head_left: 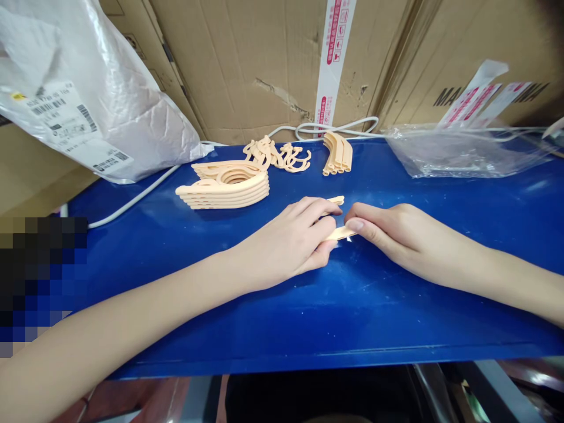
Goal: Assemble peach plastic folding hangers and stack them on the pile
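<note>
My left hand (293,241) and my right hand (392,235) meet at the middle of the blue table (308,317). Both pinch a small peach plastic piece (340,232) between their fingertips; most of it is hidden by the fingers. Behind them lies a stack of peach curved plastic parts (227,185). Further back is a heap of small peach hooks (279,155). To the right of the hooks sits a bundle of curved peach strips (337,154).
A white plastic mailing bag (88,94) leans at the back left. A clear plastic bag (462,153) lies at the back right. A white cable (141,194) runs along the back. Cardboard boxes (264,59) wall the rear.
</note>
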`<state>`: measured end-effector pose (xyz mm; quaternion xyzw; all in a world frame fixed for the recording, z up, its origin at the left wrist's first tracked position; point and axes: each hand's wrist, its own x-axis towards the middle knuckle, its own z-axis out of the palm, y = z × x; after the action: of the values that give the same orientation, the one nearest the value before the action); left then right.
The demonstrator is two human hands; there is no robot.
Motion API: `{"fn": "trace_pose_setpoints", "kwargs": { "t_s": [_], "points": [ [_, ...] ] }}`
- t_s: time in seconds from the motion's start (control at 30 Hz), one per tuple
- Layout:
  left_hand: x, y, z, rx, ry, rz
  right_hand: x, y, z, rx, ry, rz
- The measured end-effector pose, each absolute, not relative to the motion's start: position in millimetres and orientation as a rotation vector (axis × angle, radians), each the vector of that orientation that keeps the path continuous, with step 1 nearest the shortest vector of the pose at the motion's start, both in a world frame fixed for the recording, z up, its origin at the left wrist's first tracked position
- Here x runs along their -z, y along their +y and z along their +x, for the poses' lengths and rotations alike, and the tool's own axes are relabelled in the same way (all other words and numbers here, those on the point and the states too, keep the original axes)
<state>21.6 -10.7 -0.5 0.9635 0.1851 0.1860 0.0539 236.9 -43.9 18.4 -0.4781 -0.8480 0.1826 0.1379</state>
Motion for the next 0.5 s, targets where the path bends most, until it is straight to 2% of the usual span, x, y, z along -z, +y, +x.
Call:
{"fn": "trace_pose_setpoints", "kwargs": {
  "t_s": [0.5],
  "points": [
    [1.1, -10.5, 21.5, -0.608, 0.63, 2.91, -18.8, -39.8, 244.2, -0.526, -2.373, -1.353]
  ]
}}
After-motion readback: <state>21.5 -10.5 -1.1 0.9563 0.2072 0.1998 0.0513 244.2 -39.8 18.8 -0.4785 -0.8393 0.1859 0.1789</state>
